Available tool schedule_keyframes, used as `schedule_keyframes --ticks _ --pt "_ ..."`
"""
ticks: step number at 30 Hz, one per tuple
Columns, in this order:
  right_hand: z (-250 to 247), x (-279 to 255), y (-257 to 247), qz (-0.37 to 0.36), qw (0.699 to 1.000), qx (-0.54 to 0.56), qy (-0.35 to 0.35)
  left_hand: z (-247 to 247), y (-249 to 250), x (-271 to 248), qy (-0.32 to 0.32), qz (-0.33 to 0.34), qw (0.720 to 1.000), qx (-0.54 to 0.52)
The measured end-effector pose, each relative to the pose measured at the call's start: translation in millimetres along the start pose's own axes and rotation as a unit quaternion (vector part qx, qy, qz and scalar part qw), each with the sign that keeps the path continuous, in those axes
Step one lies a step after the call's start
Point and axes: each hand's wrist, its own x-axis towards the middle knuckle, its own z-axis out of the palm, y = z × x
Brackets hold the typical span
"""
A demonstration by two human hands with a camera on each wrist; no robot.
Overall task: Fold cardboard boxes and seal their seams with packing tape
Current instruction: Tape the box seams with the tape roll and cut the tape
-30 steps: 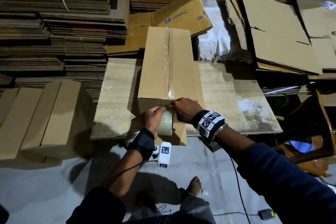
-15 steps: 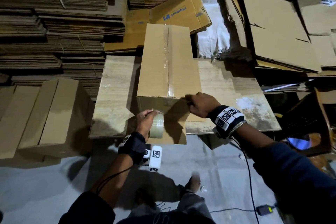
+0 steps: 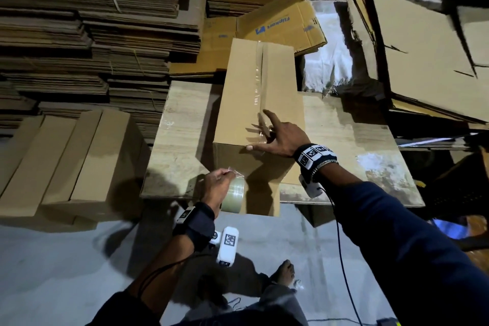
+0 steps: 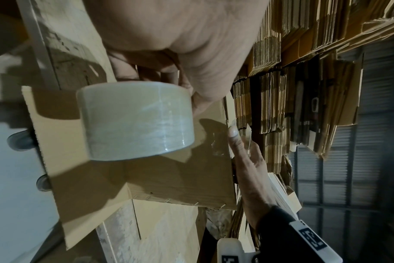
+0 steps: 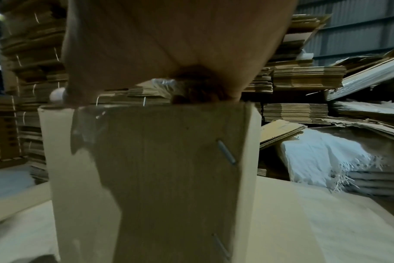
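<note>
A long brown cardboard box (image 3: 243,103) lies on the wooden table (image 3: 344,145), its top seam covered by clear tape (image 3: 258,79). My right hand (image 3: 275,135) rests flat on the near end of the box top, fingers spread over the taped seam, thumb along the near edge. My left hand (image 3: 218,188) grips a roll of clear packing tape (image 3: 234,196) in front of the box's near face (image 4: 180,178), and a loose tape end (image 3: 234,171) shows at its fingertips. In the left wrist view the roll (image 4: 135,121) fills the centre. The box end (image 5: 169,169) with staples faces the right wrist camera.
Tall stacks of flattened cardboard (image 3: 92,21) stand at the left and back. A folded box (image 3: 79,161) sits left of the table. A printed flat carton (image 3: 277,26) and white sacking (image 3: 330,61) lie behind. Large flat sheets (image 3: 423,55) lean at the right. My bare foot (image 3: 284,271) is on the grey floor.
The right hand has opened and slid from the box's near edge up onto its top. The left hand has pulled the tape roll down and away from the box face.
</note>
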Motion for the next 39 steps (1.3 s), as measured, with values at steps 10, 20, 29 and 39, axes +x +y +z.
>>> schedule_keyframes --ticks 10,20,29,39 --pt "3 7 5 -0.035 0.998 -0.015 -0.041 -5 14 2 0.021 -0.002 1.000 -0.002" --pt "-15 14 -3 -0.075 0.981 -0.056 -0.172 -19 38 1 0.007 0.034 0.999 0.002" --pt "-25 51 -14 -0.034 0.998 0.033 0.028 -26 61 -4 -0.033 0.061 0.997 -0.026" --pt "12 22 -10 -0.051 0.997 -0.036 0.052 -29 64 -10 -0.100 0.068 0.993 -0.008"
